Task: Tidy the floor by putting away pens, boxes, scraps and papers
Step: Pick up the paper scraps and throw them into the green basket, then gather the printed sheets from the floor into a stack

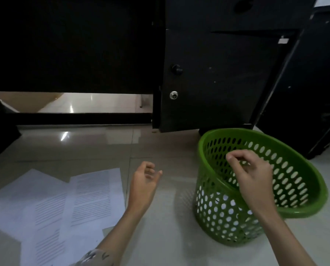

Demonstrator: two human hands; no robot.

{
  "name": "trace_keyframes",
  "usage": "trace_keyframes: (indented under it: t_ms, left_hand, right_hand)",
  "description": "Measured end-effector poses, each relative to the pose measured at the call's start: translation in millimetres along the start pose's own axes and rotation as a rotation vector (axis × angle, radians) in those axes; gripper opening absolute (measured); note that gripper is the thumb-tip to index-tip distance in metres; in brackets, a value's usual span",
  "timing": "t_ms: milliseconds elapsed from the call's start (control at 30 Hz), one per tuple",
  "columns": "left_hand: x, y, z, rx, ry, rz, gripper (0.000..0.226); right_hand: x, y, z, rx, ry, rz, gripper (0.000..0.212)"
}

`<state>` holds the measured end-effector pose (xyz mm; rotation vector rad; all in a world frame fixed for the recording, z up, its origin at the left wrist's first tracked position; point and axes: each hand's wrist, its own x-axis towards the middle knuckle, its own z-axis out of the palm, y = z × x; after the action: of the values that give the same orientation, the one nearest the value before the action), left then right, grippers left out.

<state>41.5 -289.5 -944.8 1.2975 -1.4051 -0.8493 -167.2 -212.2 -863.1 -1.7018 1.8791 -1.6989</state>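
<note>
My right hand [251, 175] hangs over the mouth of the green basket [302, 206], fingers curled with the tips pinched together; can't tell if a small scrap sits between them, too small to make out. My left hand [146, 181] hovers above bare floor [166, 237], fingers loosely curled, holding nothing.

Risks: if there is a scrap in the pinch, it's light and could drift past the rim or slip out through the holes in the wall. The basket looks light too; a knock from my wrist on the near rim could tip it. White bits show through the lower holes, so something's likely inside.

The papers [64, 204] lie overlapped on the tiles to my left, well apart from the basket. Sliding them on glossy tile could scatter them.

Around: black cabinet door [214, 83] with knob and lock just behind the basket, dark desk panel [74, 45] ahead. Nothing blocks the papers. No pens or boxes in view.
</note>
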Motion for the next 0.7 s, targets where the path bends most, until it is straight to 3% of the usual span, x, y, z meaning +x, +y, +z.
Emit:
trace_keyframes:
  t_ms: [167,333,567,700]
  left_hand:
    - [-19,-45,-61,0.034,0.131,-0.085,0.011]
    - [-54,-93,-130,0.047,0.289,-0.242,0.009]
    - [-102,-149,-201,0.150,0.393,-0.378,0.011]
    - [-120,-180,-216,0.384,0.280,-0.443,0.011]
  right_hand:
    - [-36,-24,60,0.222,-0.145,-0.023,0.015]
    - [-90,-37,130,0.264,-0.400,0.027,0.036]
    - [-158,-40,219,0.299,-0.698,0.144,0.028]
    - [-191,-29,268,0.194,-0.893,0.167,0.009]
